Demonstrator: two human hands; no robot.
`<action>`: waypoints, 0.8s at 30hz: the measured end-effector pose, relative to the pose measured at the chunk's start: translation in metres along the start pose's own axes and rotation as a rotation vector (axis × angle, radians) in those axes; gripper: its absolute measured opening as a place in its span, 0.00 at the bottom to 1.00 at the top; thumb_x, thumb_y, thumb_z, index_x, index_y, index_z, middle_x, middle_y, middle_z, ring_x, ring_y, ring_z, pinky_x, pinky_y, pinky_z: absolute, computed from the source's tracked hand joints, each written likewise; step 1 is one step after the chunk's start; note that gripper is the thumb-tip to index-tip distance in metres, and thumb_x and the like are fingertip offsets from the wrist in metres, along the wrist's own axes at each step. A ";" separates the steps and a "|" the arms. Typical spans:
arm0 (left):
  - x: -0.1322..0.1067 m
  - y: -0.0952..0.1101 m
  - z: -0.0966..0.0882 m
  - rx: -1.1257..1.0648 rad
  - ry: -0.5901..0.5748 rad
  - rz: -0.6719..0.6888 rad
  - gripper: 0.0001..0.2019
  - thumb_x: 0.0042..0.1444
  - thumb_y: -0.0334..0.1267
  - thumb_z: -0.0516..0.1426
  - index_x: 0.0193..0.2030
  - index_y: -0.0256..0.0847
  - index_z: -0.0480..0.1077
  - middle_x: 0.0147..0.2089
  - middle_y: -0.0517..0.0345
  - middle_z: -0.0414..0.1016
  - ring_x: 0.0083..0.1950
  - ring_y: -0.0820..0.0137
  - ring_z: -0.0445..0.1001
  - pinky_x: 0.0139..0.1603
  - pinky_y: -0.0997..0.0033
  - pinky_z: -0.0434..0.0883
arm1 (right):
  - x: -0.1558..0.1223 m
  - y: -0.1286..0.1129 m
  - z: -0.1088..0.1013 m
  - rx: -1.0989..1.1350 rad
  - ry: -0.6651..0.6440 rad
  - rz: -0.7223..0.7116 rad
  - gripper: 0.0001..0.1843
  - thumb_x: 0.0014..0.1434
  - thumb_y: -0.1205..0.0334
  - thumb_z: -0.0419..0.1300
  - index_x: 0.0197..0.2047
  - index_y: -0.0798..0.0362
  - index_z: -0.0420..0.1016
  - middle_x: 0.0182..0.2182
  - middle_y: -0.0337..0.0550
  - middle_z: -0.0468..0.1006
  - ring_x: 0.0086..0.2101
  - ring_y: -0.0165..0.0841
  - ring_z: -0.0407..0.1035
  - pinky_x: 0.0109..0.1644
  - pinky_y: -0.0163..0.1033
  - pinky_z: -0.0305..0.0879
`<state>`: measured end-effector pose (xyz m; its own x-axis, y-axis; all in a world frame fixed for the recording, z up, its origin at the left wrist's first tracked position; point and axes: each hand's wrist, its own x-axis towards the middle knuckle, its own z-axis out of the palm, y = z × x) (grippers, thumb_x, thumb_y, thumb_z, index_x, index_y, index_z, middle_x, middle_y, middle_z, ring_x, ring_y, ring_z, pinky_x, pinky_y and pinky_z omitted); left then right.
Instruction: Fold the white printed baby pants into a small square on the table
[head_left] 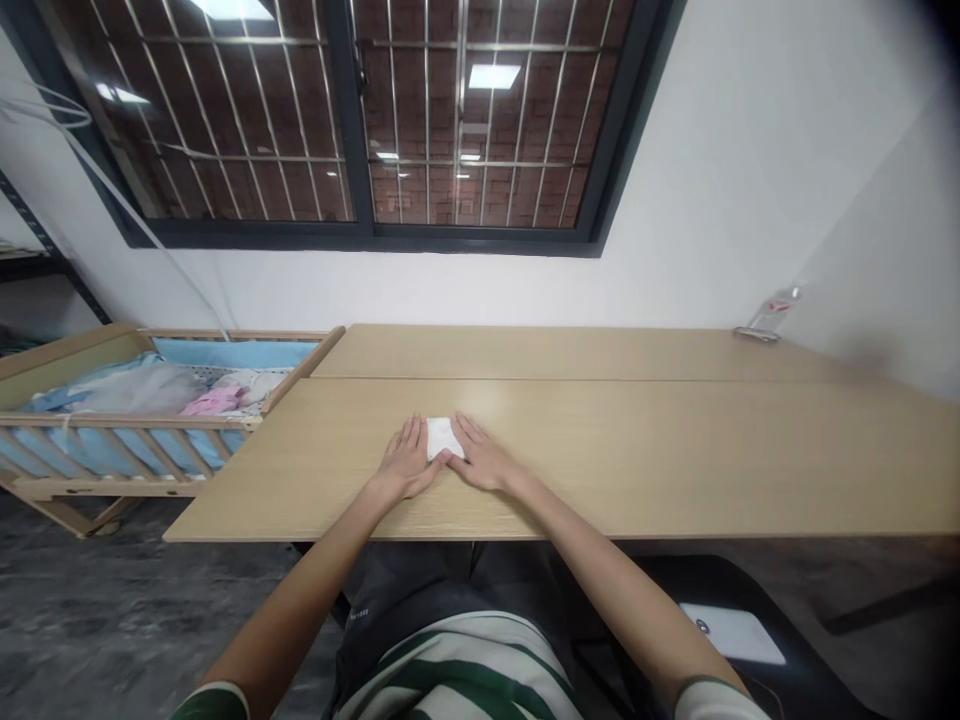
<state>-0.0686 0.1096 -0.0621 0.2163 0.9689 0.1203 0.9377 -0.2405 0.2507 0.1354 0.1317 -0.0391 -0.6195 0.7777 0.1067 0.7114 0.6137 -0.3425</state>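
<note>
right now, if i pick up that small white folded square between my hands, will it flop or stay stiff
The small white folded square lies thin and flat on the light wooden table, so it is probably light and floppy, and may unfold when lifted. Pushed, it would likely slide, not roll.

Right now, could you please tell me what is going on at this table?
A person sits at a long wooden table with both hands laid flat on it. The left hand and the right hand flank a small white folded piece, fingers resting on its edges; whether it is cloth or paper I cannot tell. A wooden cot with blue bedding stands beside the table's left end.
</note>
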 end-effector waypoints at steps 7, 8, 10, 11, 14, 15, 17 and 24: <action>-0.009 -0.009 -0.020 0.075 0.095 0.207 0.43 0.64 0.66 0.43 0.75 0.35 0.49 0.78 0.39 0.45 0.77 0.52 0.46 0.73 0.50 0.49 | -0.010 0.010 -0.012 -0.024 0.085 -0.143 0.50 0.64 0.33 0.52 0.75 0.61 0.49 0.75 0.59 0.40 0.72 0.53 0.35 0.74 0.56 0.39; -0.010 -0.011 -0.022 0.068 0.083 0.199 0.42 0.63 0.66 0.45 0.74 0.37 0.51 0.77 0.39 0.50 0.76 0.51 0.51 0.72 0.49 0.51 | -0.009 0.012 -0.014 -0.020 0.087 -0.158 0.49 0.63 0.34 0.54 0.74 0.61 0.52 0.74 0.61 0.44 0.72 0.54 0.39 0.73 0.56 0.42; -0.009 -0.013 -0.025 0.038 0.053 0.172 0.42 0.61 0.65 0.51 0.72 0.37 0.54 0.74 0.38 0.56 0.73 0.49 0.57 0.70 0.48 0.53 | -0.006 0.016 -0.015 -0.008 0.081 -0.162 0.48 0.62 0.37 0.58 0.73 0.61 0.54 0.71 0.64 0.53 0.69 0.55 0.50 0.71 0.56 0.49; -0.008 -0.013 -0.025 0.021 0.045 0.163 0.42 0.60 0.64 0.53 0.71 0.37 0.55 0.74 0.37 0.57 0.72 0.48 0.58 0.70 0.47 0.54 | -0.004 0.018 -0.015 0.001 0.080 -0.159 0.47 0.61 0.40 0.60 0.73 0.60 0.55 0.70 0.64 0.56 0.67 0.55 0.54 0.70 0.57 0.51; -0.001 -0.012 -0.026 -0.022 0.065 0.145 0.35 0.61 0.56 0.56 0.69 0.38 0.59 0.71 0.38 0.63 0.70 0.48 0.62 0.68 0.49 0.56 | 0.005 0.023 -0.013 0.053 0.103 -0.176 0.40 0.60 0.49 0.63 0.70 0.57 0.60 0.66 0.61 0.63 0.63 0.52 0.61 0.66 0.56 0.57; 0.001 -0.012 -0.027 -0.036 0.076 0.140 0.30 0.63 0.51 0.55 0.67 0.38 0.61 0.69 0.38 0.66 0.68 0.50 0.65 0.67 0.50 0.58 | 0.008 0.025 -0.012 0.080 0.121 -0.190 0.37 0.59 0.53 0.63 0.68 0.56 0.62 0.64 0.60 0.66 0.61 0.50 0.62 0.65 0.55 0.58; 0.005 -0.011 -0.030 -0.076 0.110 0.124 0.21 0.64 0.39 0.53 0.63 0.38 0.65 0.62 0.39 0.72 0.64 0.53 0.69 0.65 0.52 0.60 | 0.013 0.029 -0.010 0.139 0.173 -0.203 0.30 0.58 0.61 0.61 0.64 0.56 0.67 0.60 0.57 0.71 0.58 0.47 0.66 0.63 0.52 0.60; 0.000 -0.004 -0.052 -0.346 0.265 0.024 0.12 0.65 0.42 0.52 0.46 0.39 0.72 0.48 0.45 0.80 0.52 0.57 0.77 0.54 0.59 0.70 | 0.030 0.023 -0.030 0.653 0.362 0.022 0.16 0.59 0.64 0.59 0.51 0.52 0.68 0.42 0.44 0.78 0.42 0.36 0.72 0.48 0.41 0.69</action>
<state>-0.0864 0.1073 -0.0132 0.1170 0.9250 0.3614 0.7772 -0.3118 0.5466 0.1431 0.1732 -0.0159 -0.3791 0.8543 0.3556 0.3110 0.4796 -0.8205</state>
